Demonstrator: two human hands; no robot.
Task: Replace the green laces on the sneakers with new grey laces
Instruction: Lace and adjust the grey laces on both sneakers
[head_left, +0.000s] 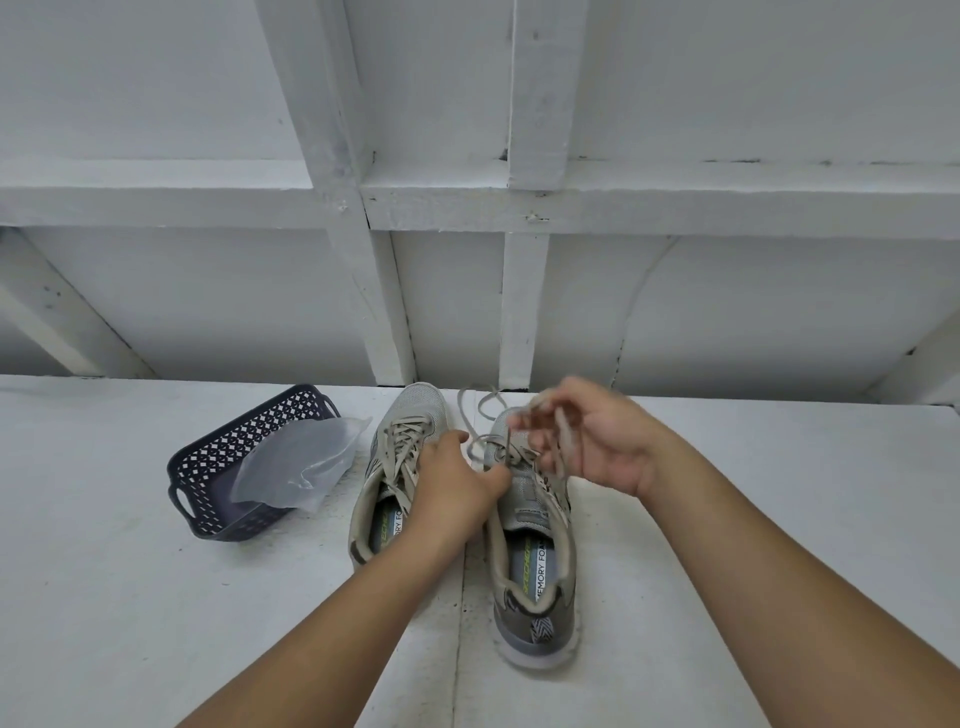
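Roughly: right hand (597, 441) curled round loose lace (563, 434), lifting it above right sneaker (535, 525); fingers blurred. Left hand (457, 483) presses down on same shoe's eyelet area; we can't tell if it pinches lace. We judge step as drawing lace through eyelets: hold shoe steady, draw straight, avoid snagging. Left sneaker (395, 467) just beside, laced. Basket (208, 493) with plastic bag (296, 462) sits left on white table (753, 519).

Two grey mesh sneakers stand side by side, toes toward 12 o'clock. The left sneaker (402, 467) is fully laced with a pale lace. The right sneaker (530, 525) is partly laced; its loose lace (475, 410) loops off the toe toward 12 o'clock. Both insoles show printed lettering.
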